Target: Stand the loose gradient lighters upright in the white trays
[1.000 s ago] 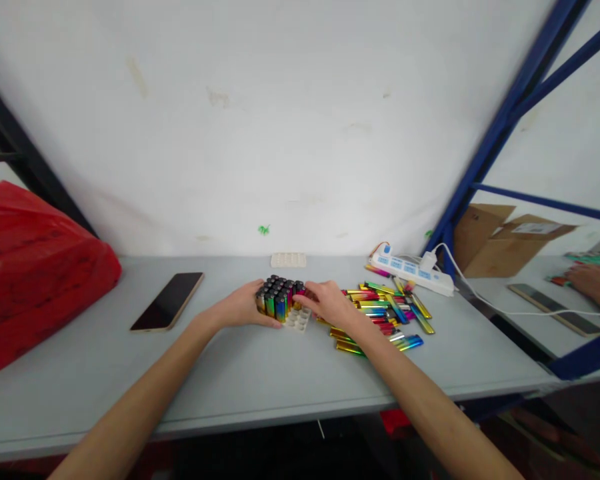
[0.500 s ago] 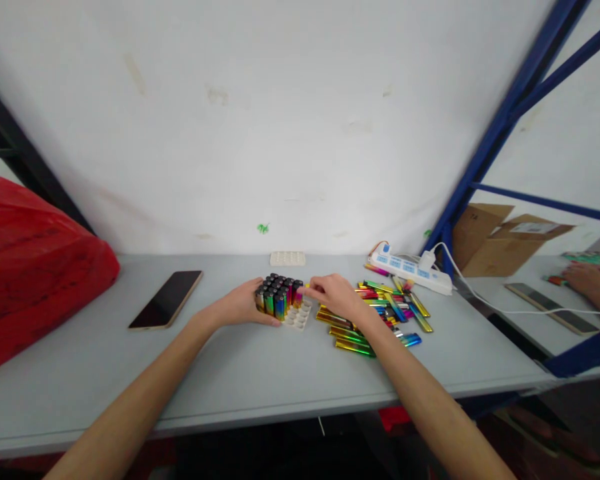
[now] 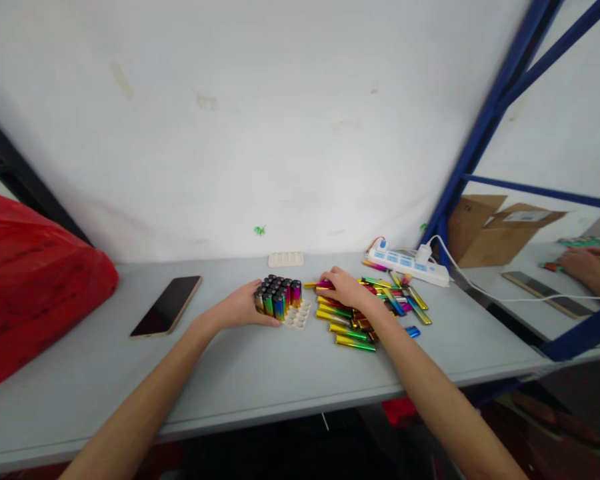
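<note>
Lighters (image 3: 365,313) lie loose in a heap directly under and just right of my right hand (image 3: 343,288), most with their long axes running left to right across the table (image 3: 260,373). That hand is closed on one of them, its end sticking out leftward toward the white tray (image 3: 293,312). The tray sits just to the left, between my hands, part filled with upright lighters. My left hand (image 3: 240,308) is curled against the tray's left side, steadying it.
</note>
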Demonstrator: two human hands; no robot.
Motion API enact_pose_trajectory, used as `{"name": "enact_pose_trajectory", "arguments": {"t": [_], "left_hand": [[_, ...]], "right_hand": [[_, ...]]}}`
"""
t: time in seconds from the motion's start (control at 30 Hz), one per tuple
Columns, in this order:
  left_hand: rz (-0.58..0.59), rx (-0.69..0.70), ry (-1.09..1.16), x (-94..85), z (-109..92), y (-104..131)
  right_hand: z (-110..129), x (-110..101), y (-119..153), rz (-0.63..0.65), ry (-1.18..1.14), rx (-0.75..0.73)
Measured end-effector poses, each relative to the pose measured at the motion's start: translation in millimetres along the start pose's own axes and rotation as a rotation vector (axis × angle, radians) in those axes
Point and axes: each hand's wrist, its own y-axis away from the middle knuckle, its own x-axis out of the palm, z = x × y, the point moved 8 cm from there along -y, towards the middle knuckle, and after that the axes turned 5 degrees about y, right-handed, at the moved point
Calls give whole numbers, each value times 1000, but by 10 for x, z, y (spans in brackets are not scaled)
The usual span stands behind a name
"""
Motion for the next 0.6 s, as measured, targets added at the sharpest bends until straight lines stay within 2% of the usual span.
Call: {"name": "enact_pose_trajectory", "arguments": {"t": [0.37,0.6], "left_hand": [[50,-41,-126,22,-102,17],[45,-55,-111,21,-47,8]], "right_hand": [[-5,-118,11,-16,-67,-69],[59,-198,14,-66,-89,-101]]}}
